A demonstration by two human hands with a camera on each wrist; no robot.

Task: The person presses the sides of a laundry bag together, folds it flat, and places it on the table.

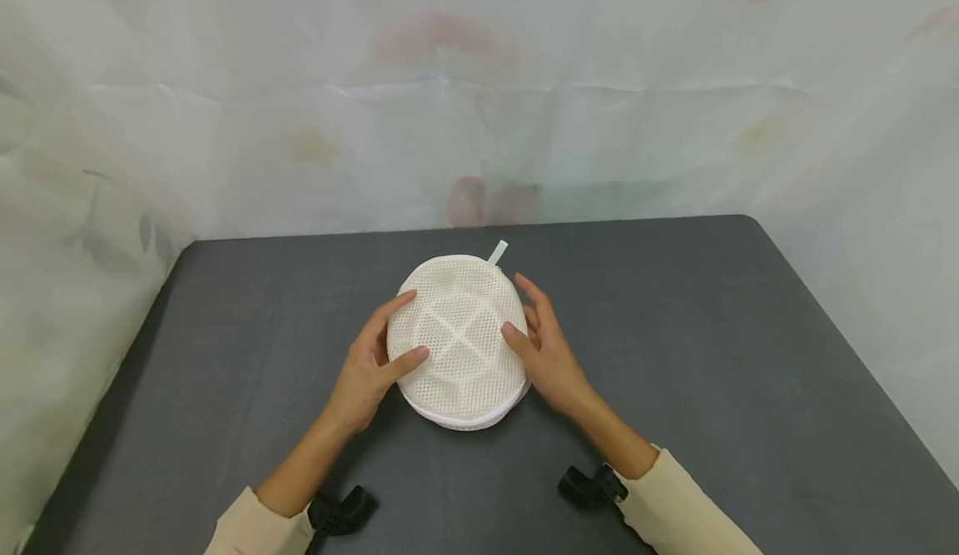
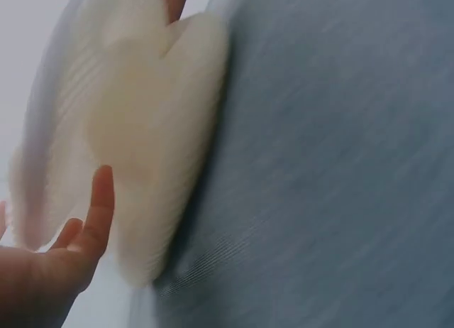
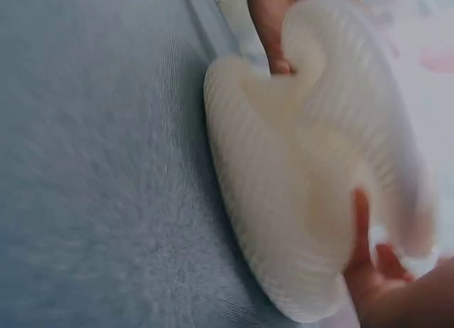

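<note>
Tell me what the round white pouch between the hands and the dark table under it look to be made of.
Round white mesh pouch: looks like soft synthetic netting, matte, with a regular grid of small holes, flat white bands crossing under the mesh, and a fabric tab at its far edge; it dents under the fingers. Dark grey table: a matte surface with a fine woven-looking grain in the wrist views, probably cloth-covered, though blur leaves it open.

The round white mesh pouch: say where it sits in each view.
Head: round white mesh pouch at centre, between both hands.
Left wrist: upper left, blurred, on edge.
Right wrist: centre right, blurred.
Shared landmark: dark grey table, under it in every view.
</note>
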